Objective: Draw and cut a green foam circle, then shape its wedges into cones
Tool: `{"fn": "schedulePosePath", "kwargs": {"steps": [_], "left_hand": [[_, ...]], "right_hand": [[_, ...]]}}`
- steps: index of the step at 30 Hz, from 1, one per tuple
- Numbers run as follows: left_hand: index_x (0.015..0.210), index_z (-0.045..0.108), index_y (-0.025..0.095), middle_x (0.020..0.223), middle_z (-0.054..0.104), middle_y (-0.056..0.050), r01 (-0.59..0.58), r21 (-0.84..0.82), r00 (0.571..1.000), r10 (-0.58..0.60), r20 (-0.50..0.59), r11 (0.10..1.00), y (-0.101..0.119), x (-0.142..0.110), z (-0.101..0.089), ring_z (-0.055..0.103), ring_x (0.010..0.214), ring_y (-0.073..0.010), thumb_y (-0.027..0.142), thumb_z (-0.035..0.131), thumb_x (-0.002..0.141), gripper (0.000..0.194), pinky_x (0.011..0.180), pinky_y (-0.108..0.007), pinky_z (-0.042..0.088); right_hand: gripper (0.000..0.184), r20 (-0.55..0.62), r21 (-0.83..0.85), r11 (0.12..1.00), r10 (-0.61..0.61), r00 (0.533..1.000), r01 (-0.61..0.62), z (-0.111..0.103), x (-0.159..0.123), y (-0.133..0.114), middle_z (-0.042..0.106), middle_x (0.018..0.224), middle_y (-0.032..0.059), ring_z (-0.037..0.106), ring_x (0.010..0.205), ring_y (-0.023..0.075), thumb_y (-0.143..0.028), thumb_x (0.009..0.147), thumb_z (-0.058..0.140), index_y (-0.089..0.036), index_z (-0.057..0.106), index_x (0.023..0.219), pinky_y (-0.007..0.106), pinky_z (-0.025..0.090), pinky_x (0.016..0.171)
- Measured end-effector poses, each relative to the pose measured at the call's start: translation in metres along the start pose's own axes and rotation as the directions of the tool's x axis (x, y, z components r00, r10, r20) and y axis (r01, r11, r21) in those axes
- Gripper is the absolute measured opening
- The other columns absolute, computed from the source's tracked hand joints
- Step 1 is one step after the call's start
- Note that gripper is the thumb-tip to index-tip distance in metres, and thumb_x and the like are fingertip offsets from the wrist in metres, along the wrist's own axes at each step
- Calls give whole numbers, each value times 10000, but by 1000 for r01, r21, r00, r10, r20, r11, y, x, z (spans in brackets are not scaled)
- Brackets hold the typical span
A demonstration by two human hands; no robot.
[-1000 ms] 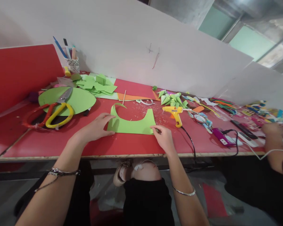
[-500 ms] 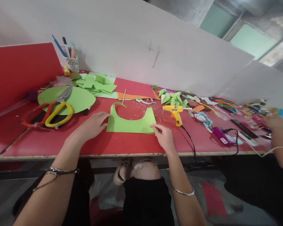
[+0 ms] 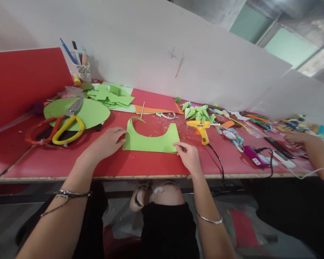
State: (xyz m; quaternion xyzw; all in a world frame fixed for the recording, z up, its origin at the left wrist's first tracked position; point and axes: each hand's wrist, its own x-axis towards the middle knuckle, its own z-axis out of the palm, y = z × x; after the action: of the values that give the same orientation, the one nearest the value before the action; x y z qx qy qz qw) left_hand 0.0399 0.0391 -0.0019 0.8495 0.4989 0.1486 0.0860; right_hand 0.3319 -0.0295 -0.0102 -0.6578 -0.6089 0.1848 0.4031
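Observation:
A green paper sheet (image 3: 151,143) with a large curved cut-out along its far side lies on the red table, a thin strip curling from its upper left. My right hand (image 3: 188,155) pinches its lower right corner between thumb and fingers. At the left edge rests my left hand (image 3: 110,143), fingers stretched out and thumb a little apart from them. Big scissors (image 3: 70,124) with one red and one yellow handle lie partly open on a green paper oval (image 3: 97,111) to the left. A yellow glue gun (image 3: 201,130) stands just right of the sheet.
Green paper pieces (image 3: 112,96) are heaped at the back left, near a pen cup (image 3: 83,72). Green paper cones (image 3: 197,112) sit behind the glue gun. A purple power strip (image 3: 255,156) lies rightward. Another person's hand (image 3: 299,138) is over craft supplies at far right.
My hands and the green sheet stay almost in place, with only a slight shift. At the far right, the other person's hand has moved left over the table.

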Motion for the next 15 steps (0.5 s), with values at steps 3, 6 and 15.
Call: {"fn": "schedulePosePath", "kwargs": {"steps": [3, 6, 15], "left_hand": [[1162, 499, 86, 1226, 490, -144, -2, 9, 1000, 2, 14, 1000, -1, 1, 1, 418, 1138, -252, 366, 305, 814, 487, 983, -369, 313], [1183, 482, 79, 1234, 484, -149, -3, 7, 1000, 3, 17, 1000, -3, 1, 2, 414, 1141, -255, 375, 302, 821, 501, 980, -373, 314], [1213, 457, 135, 1251, 483, -108, -2, 26, 1000, 1, 24, 1000, -1, 0, 1, 391, 1164, -241, 393, 315, 826, 487, 991, -366, 292]], "right_hand": [[257, 6, 8, 1000, 1, 1000, -1, 0, 0, 0, 622, 563, 27, 577, 503, 151, -291, 743, 474, -160, 682, 820, 234, 411, 507], [256, 9, 7, 1000, 2, 1000, -2, 0, 0, -1, 610, 548, 21, 570, 497, 147, -290, 745, 475, -158, 682, 818, 230, 405, 504], [270, 9, -26, 1000, -10, 1000, 11, 0, -1, -2, 626, 579, 35, 547, 494, 144, -289, 737, 468, -150, 684, 819, 232, 399, 489]]}}
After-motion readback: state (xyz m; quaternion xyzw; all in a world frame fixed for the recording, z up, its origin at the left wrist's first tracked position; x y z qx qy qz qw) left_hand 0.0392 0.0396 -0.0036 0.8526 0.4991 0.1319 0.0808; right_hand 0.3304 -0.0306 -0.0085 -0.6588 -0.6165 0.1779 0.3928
